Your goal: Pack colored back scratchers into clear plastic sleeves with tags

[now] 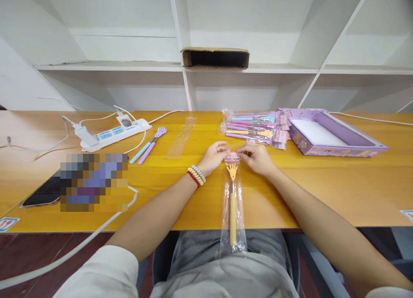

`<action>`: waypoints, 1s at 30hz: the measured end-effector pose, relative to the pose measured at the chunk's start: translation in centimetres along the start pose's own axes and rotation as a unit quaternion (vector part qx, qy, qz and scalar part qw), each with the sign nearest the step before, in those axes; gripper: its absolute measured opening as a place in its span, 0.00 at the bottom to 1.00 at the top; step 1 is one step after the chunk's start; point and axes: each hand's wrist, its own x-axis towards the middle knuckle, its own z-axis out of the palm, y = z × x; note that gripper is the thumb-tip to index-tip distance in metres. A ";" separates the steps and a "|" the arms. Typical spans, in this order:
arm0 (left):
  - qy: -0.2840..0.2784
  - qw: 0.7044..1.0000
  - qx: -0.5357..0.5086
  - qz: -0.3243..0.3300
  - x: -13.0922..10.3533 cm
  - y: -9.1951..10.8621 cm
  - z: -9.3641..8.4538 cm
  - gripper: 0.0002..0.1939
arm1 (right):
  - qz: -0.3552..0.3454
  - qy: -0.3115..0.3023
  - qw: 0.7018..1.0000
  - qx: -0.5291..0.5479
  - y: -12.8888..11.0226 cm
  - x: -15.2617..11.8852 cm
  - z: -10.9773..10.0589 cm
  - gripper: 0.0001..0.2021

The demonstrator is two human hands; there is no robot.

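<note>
A yellow back scratcher [232, 203] with a hand-shaped head lies inside a clear plastic bag [240, 229]. The bag's lower end hangs past the table's front edge towards my lap. At its top is a pink printed header card [231, 156]. My left hand [213, 158] pinches the card's left side, bracelets on its wrist. From the other side my right hand [256, 158] has thumb and fingers closed on the card's upper right corner. The fingers partly hide the card's edges.
Several bagged back scratchers [254, 128] are piled beside an open purple box [335, 149]. Two loose back scratchers [148, 147] lie left, near a power strip [112, 134] with cables. A clear strip [182, 138] lies behind; a black phone-like device [43, 190] is far left.
</note>
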 end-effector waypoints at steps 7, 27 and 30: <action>-0.038 0.998 0.040 0.011 0.3 -0.4 -0.2 0.07 | -0.009 -0.004 1.000 0.004 0.1 -0.1 -0.1 0.09; -0.066 0.981 0.155 0.096 0.1 0.2 -0.4 0.08 | 0.047 0.050 0.997 0.044 0.5 -0.3 0.3 0.07; -0.067 0.975 0.196 0.084 0.1 0.2 -0.4 0.10 | 0.039 0.019 0.998 0.053 0.8 -0.3 0.3 0.12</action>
